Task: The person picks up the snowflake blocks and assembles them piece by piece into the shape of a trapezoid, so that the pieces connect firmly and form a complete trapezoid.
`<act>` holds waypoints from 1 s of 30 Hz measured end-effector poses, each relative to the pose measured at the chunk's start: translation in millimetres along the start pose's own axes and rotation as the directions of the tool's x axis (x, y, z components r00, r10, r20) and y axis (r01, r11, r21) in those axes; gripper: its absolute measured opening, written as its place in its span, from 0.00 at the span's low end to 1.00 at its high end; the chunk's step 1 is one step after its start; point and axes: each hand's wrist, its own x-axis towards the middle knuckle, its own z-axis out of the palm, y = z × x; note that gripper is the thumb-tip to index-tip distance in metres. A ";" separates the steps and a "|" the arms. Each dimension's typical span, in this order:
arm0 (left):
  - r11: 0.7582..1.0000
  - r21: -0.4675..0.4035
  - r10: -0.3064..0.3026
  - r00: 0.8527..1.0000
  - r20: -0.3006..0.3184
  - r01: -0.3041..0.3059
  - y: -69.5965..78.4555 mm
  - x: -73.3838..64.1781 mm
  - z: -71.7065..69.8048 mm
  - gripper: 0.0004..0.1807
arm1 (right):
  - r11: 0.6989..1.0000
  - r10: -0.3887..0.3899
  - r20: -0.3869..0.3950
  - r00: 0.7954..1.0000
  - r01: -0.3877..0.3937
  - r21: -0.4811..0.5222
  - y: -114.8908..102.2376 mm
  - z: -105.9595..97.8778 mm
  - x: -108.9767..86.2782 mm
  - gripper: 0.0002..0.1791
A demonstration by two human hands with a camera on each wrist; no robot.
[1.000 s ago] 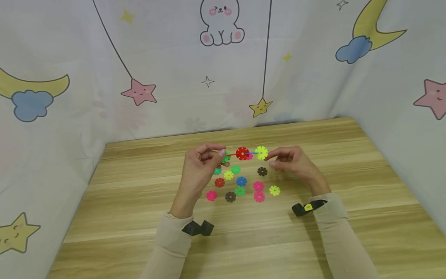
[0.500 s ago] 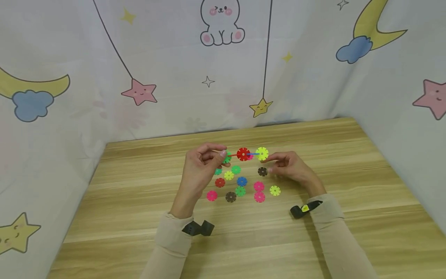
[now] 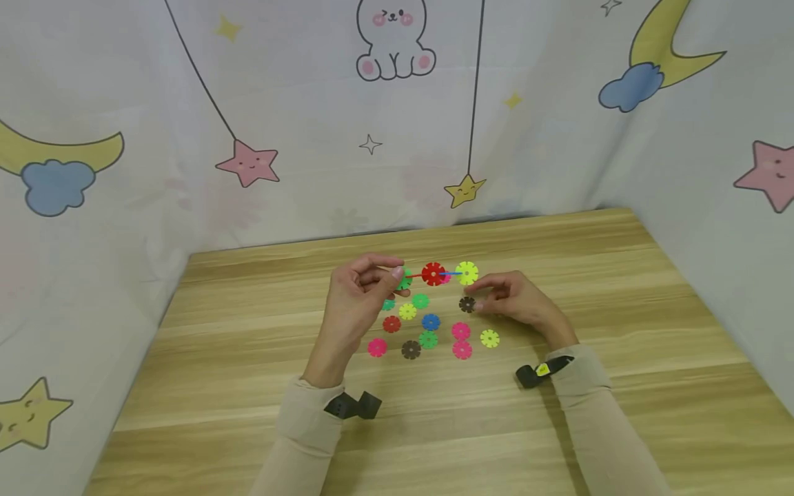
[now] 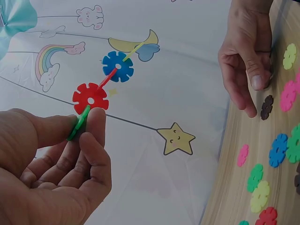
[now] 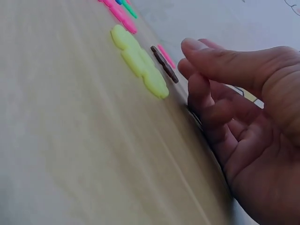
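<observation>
My left hand [image 3: 356, 303] pinches a green notched disc [image 4: 76, 131] between thumb and fingers, above the table. From it runs a chain of slotted discs: a red disc [image 4: 84, 91], another red one seen edge-on, a blue disc [image 4: 125, 72] and a yellow disc [image 3: 470, 280] at the far end. My right hand [image 3: 524, 303] is low over the table, fingers loosely bent and nothing held. Its thumb and fingertips are right at a dark brown disc [image 3: 466, 304] lying flat. In the right wrist view a gap shows between that hand and the brown disc [image 5: 164, 64].
Several loose discs lie on the wooden table [image 3: 205, 386] between the hands, among them a blue disc [image 3: 431, 322], a pink disc [image 3: 377, 347] and a yellow-green disc [image 3: 490, 338]. A printed cloth [image 3: 322, 186] hangs behind the table and along its sides.
My right hand has come down and slightly left, from beside the chain's yellow end to the brown disc. The left hand and the chain stay almost still.
</observation>
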 end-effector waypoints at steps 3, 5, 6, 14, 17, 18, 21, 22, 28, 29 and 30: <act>1.000 0.000 -0.008 1.000 -0.001 0.008 0.0 0.0 0.1 0.10 | 0.999 -0.010 0.008 1.000 0.010 -0.054 0.3 1.8 1.7 0.19; 1.000 0.002 -0.010 1.000 -0.001 0.010 0.0 -0.1 0.5 0.10 | 0.996 -0.013 0.008 1.000 0.013 -0.089 0.5 3.5 2.8 0.19; 1.000 0.002 -0.012 1.000 -0.002 0.012 0.1 -0.2 0.7 0.10 | 0.994 -0.015 0.007 1.000 0.016 -0.108 0.3 4.4 3.2 0.19; 1.000 -0.010 -0.017 1.000 -0.004 0.017 1.2 -0.7 1.5 0.12 | 0.984 -0.031 -0.022 0.999 0.027 -0.174 0.0 8.5 5.4 0.19; 1.000 -0.012 -0.021 1.000 -0.005 0.021 0.9 -0.5 1.3 0.14 | 0.987 -0.048 -0.027 0.998 0.044 -0.153 1.2 7.9 5.5 0.20; 1.000 -0.011 -0.024 1.000 -0.007 0.024 0.8 -0.5 1.2 0.13 | 0.989 -0.052 -0.028 0.998 0.048 -0.142 1.4 7.9 5.4 0.20; 0.999 -0.012 -0.030 1.000 -0.009 0.030 1.7 -0.6 1.0 0.13 | 0.993 -0.058 -0.035 0.998 0.054 -0.106 1.1 7.9 5.1 0.20; 0.999 -0.012 -0.030 0.999 -0.010 0.030 2.1 -0.7 1.3 0.13 | 0.994 -0.059 -0.038 0.998 0.055 -0.098 0.8 8.0 5.0 0.19; 0.999 -0.012 -0.031 0.999 -0.012 0.031 1.6 -0.6 1.2 0.11 | 0.995 -0.041 -0.081 0.996 0.034 -0.096 0.4 8.0 5.0 0.16; 0.999 -0.012 -0.031 0.999 -0.012 0.031 1.2 -0.6 1.0 0.11 | 0.995 -0.034 -0.085 0.996 0.026 -0.096 0.6 7.9 4.9 0.17; 0.999 -0.012 -0.031 0.999 -0.013 0.031 1.1 -0.5 0.9 0.11 | 0.995 -0.024 -0.091 0.996 0.016 -0.094 0.7 7.9 4.8 0.17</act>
